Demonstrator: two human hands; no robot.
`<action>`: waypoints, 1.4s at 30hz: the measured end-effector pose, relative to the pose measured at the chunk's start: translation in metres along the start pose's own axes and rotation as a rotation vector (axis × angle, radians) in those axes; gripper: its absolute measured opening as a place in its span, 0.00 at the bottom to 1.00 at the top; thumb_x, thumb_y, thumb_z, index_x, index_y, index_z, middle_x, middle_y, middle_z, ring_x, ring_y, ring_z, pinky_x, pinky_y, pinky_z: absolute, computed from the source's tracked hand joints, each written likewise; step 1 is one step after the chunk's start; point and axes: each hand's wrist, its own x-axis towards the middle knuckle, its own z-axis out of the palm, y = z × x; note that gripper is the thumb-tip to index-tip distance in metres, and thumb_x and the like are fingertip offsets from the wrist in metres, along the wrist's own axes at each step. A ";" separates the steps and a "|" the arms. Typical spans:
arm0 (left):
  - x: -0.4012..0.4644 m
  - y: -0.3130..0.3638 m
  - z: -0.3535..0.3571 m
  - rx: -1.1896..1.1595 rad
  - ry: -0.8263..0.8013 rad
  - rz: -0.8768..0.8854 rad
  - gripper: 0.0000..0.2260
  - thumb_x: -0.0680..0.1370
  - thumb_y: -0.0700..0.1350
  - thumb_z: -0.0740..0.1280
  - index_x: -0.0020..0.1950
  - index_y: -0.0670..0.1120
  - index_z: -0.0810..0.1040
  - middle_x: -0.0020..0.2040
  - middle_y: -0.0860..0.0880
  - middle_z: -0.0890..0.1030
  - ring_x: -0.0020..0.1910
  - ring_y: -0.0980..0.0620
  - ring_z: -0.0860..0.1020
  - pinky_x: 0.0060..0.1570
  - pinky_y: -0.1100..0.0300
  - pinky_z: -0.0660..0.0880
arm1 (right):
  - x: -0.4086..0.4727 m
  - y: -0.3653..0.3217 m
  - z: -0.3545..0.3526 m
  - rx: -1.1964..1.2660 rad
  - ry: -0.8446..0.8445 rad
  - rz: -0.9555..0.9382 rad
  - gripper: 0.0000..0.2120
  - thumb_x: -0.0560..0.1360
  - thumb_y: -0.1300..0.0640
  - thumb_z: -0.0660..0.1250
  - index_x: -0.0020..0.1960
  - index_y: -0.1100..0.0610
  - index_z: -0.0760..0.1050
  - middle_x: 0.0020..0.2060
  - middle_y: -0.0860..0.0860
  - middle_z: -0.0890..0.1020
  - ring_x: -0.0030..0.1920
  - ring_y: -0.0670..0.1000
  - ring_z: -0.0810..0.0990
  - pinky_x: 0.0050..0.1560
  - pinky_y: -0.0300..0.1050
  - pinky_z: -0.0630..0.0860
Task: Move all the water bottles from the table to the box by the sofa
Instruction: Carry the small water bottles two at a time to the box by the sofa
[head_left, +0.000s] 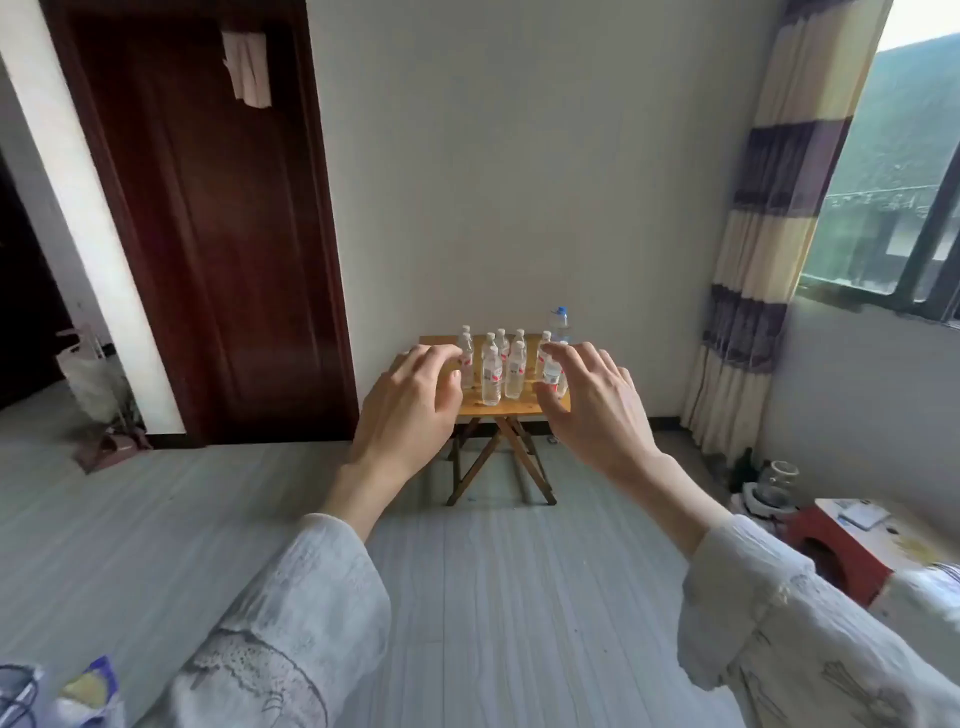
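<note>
Both hands, left hand (410, 402) and right hand (592, 400), fingers spread; bottles (491, 371) red-labelled, unreadable.

Daylight only, soft and even, coming in from the window (893, 197) on the right; the outside view there is bright, top corner near blown out. Room reads medium-bright, wall (519, 156) flat and grey-white with no hard shadows. Dark door (218, 234) shows a faint sheen, while the opening at far left is almost black. Strong wide-angle distortion: door frame and curtain (769, 234) lean and bow toward the edges. Sleeves (311, 597) at the bottom are stretched and slightly soft. Bottles (498, 364) on the bench (511, 408) are small and low in detail, labels unreadable. Overall mild compression softness.
</note>
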 end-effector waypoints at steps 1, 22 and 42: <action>0.008 -0.013 0.013 -0.033 0.009 -0.025 0.12 0.78 0.45 0.58 0.60 0.47 0.73 0.57 0.47 0.78 0.57 0.49 0.75 0.49 0.58 0.70 | 0.011 0.007 0.014 0.022 0.012 0.007 0.19 0.76 0.52 0.61 0.65 0.55 0.68 0.58 0.54 0.76 0.60 0.55 0.72 0.57 0.49 0.67; 0.236 -0.261 0.342 -0.236 -0.198 -0.225 0.12 0.78 0.46 0.59 0.61 0.49 0.73 0.59 0.49 0.77 0.57 0.53 0.75 0.49 0.64 0.70 | 0.275 0.245 0.300 0.079 -0.106 0.181 0.20 0.76 0.50 0.62 0.66 0.53 0.67 0.60 0.53 0.76 0.61 0.55 0.72 0.57 0.50 0.70; 0.396 -0.448 0.636 -0.461 -0.457 -0.652 0.21 0.76 0.47 0.64 0.68 0.48 0.65 0.69 0.47 0.70 0.66 0.51 0.68 0.59 0.60 0.65 | 0.468 0.445 0.570 0.233 -0.377 0.426 0.20 0.76 0.52 0.63 0.66 0.56 0.67 0.60 0.56 0.76 0.57 0.55 0.77 0.55 0.50 0.76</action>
